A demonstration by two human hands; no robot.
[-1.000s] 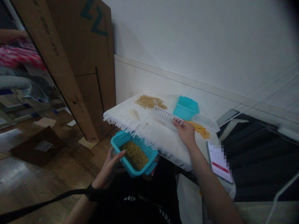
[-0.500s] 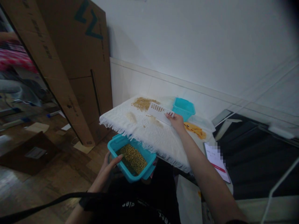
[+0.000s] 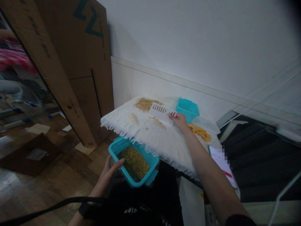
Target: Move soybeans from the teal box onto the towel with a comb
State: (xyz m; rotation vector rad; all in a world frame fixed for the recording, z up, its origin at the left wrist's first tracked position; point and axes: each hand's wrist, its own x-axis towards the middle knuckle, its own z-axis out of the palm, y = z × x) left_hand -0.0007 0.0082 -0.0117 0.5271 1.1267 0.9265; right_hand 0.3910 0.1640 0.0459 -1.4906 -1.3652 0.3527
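Observation:
My left hand [image 3: 112, 169] grips the near left rim of a turquoise plastic bin [image 3: 154, 163], thumb inside. Soybeans [image 3: 135, 160] cover the bin's bottom, and the bin is held just below the table's fringed edge. In my right hand [image 3: 177, 120] is a white slotted plastic strip [image 3: 162, 113], pinched at its right end and tilted over the white cloth [image 3: 127, 108]. Behind the strip's left end lies a spread pile of soybeans [image 3: 144, 104]. Small pale grains form two low heaps, one to the left [image 3: 133, 118] and one below the strip, where a few beans are scattered.
A second turquoise bin [image 3: 188, 110] stands at the back right of the table. Beside it lie a yellow cloth [image 3: 201, 132], clear plastic and a clipboard-like sheet [image 3: 222, 163]. A tall cardboard box [image 3: 87, 72] rises at the left, and part of another person shows beyond it.
The view has shifted slightly. The strip, still in my right hand, sits in nearly the same place by the soybean pile; the left hand still holds the bin.

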